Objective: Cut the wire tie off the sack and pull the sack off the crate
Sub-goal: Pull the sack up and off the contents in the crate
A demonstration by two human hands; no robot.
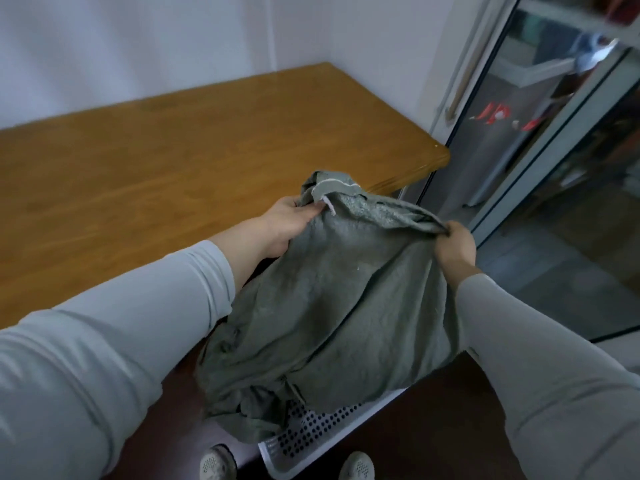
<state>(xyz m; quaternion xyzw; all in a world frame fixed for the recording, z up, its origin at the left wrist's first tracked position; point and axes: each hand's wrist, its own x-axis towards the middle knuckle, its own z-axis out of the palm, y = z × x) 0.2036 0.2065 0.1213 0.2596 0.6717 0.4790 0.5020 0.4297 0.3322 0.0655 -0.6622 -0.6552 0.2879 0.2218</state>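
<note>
looking down across a broad honey-brown wooden table (156, 168) filling 9 to 12 o'clock, with a glass sliding door (519, 168) in a pale frame from 1 to 3 o'clock. hanging from the centre down toward 6 o'clock, a crumpled grey-green woven sack (339, 299), held up beside the table edge and draped over a white plastic crate with rows of round holes (311, 434). showing only a corner of that crate at 6 o'clock on the dark floor, the rest hidden under the cloth. gripping the sack's hemmed upper edge at about 11 o'clock of the bundle with the left hand (287, 226), fingers curled round a bunched fold. pinching the opposite edge at about 2 o'clock with the right hand (453, 247), fingers closed tight on the fabric. standing either side of the crate corner, pale mesh shoes (218, 462) at the bottom edge.

cannot find any wire tie or cutter in view. with the cloth slack and spread between both hands, judged past the cutting step and well into pulling the sack off. likely calls next for drawing both grips up and away together toward 12 o'clock, keeping the cloth spread so the weave does not snag on the crate's corners, until the lower folds at 7 o'clock come free.
</note>
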